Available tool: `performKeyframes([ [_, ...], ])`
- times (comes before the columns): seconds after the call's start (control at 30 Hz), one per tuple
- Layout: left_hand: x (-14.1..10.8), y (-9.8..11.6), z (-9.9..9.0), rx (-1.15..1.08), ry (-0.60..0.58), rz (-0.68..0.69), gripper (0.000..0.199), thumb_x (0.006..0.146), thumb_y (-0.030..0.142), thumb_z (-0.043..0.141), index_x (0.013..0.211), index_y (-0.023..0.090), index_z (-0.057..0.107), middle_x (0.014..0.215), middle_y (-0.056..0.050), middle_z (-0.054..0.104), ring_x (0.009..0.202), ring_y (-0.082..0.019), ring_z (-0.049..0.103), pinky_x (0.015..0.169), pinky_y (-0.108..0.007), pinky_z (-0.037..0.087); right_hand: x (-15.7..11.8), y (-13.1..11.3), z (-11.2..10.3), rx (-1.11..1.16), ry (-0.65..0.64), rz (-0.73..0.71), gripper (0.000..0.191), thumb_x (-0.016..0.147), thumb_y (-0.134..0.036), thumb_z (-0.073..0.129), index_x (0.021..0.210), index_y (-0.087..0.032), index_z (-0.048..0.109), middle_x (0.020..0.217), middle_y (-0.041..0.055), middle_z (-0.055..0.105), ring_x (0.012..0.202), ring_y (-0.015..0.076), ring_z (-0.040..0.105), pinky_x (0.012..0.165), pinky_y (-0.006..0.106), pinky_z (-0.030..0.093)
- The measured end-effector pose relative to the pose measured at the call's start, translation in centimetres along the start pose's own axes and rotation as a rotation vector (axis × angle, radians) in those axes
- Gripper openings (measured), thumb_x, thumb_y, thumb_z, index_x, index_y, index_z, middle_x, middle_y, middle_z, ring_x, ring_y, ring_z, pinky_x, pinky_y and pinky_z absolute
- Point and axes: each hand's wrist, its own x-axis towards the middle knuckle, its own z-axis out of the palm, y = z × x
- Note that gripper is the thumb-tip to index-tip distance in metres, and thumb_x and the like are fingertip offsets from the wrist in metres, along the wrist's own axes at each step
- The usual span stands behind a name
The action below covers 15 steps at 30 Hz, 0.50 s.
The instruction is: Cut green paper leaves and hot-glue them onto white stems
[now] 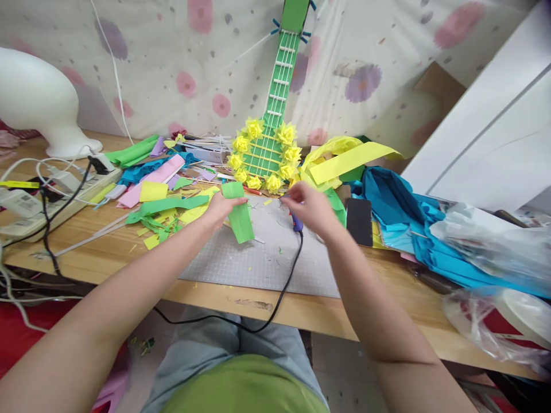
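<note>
My left hand [221,207] is closed on a strip of green crepe paper [241,221], thumb laid across it, holding it above the grey cutting mat [267,264]. Over the mat's right side, my right hand [307,205] has its fingers pinched together; whatever may be between the fingertips is too small to make out. Just beneath that hand shows the blue-purple handle of a corded tool [297,222], probably a glue gun, its front part hidden. Behind both hands, a green paper guitar [266,155] edged with yellow paper flowers leans upright against the wall.
Green and yellow paper scraps [167,215] lie left of the mat. A power strip [55,203] with cables is farther left. On the right are a black phone [359,221] and blue crepe paper [387,195]. The tool's black cord [284,289] hangs over the table edge.
</note>
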Motion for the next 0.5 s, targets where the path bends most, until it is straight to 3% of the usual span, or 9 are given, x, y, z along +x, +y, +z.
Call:
performKeyframes([
  [0.07,-0.3,0.2,0.3,-0.038,-0.014,-0.028,0.030,0.045,0.021,0.079,0.069,0.014,0.062,0.071,-0.007,0.066,0.066,-0.019,0.061,0.065,-0.030,0.047,0.1,-1.1,4.0,0.256,-0.242,-0.061,0.033,0.069,-0.035,0.062,0.095,-0.019,0.049,0.085,0.0043,0.062,0.074,0.0136,0.057,0.067,0.027,0.044],
  [0.13,-0.6,0.6,0.3,-0.062,-0.076,-0.064,0.033,0.045,0.023,0.079,0.071,0.014,0.062,0.070,-0.006,0.066,0.066,-0.019,0.062,0.066,-0.030,0.047,0.5,-1.2,7.6,0.448,-0.376,-0.008,0.033,0.066,-0.030,0.063,0.092,-0.018,0.047,0.083,0.0027,0.061,0.071,0.0128,0.057,0.065,0.026,0.045],
  [0.2,-0.8,1.1,-0.1,-0.032,-0.167,-0.081,0.033,0.049,0.028,0.078,0.074,0.014,0.062,0.070,-0.006,0.065,0.067,-0.019,0.062,0.066,-0.031,0.047,0.9,-0.5,9.8,0.568,-0.380,0.072,0.024,0.067,-0.028,0.060,0.083,-0.018,0.047,0.078,0.0008,0.059,0.069,0.0122,0.056,0.064,0.026,0.044],
  [0.3,-0.3,1.4,-2.0,0.167,-0.183,0.015,0.027,0.057,0.032,0.073,0.076,0.017,0.061,0.073,-0.005,0.063,0.068,-0.017,0.061,0.066,-0.029,0.046,1.3,1.1,11.0,0.626,-0.284,0.122,0.019,0.066,-0.029,0.058,0.078,-0.019,0.046,0.076,-0.0008,0.057,0.069,0.0121,0.055,0.064,0.026,0.043],
  [0.4,1.0,0.6,-4.6,0.556,-0.220,0.255,0.027,0.047,0.017,0.077,0.070,0.019,0.063,0.076,-0.002,0.063,0.069,-0.015,0.058,0.069,-0.023,0.043,0.9,2.8,11.1,0.591,-0.219,0.147,0.020,0.065,-0.032,0.056,0.079,-0.019,0.048,0.076,-0.0011,0.056,0.069,0.0123,0.053,0.063,0.025,0.041],
  [0.5,2.0,-0.8,-6.6,0.788,-0.328,0.334,0.029,0.038,0.003,0.075,0.057,0.022,0.062,0.065,0.000,0.061,0.069,-0.016,0.057,0.069,-0.021,0.040,0.0,4.1,11.4,0.552,-0.219,0.150,0.023,0.065,-0.037,0.055,0.078,-0.019,0.048,0.073,-0.0019,0.055,0.065,0.0119,0.051,0.059,0.024,0.039],
])
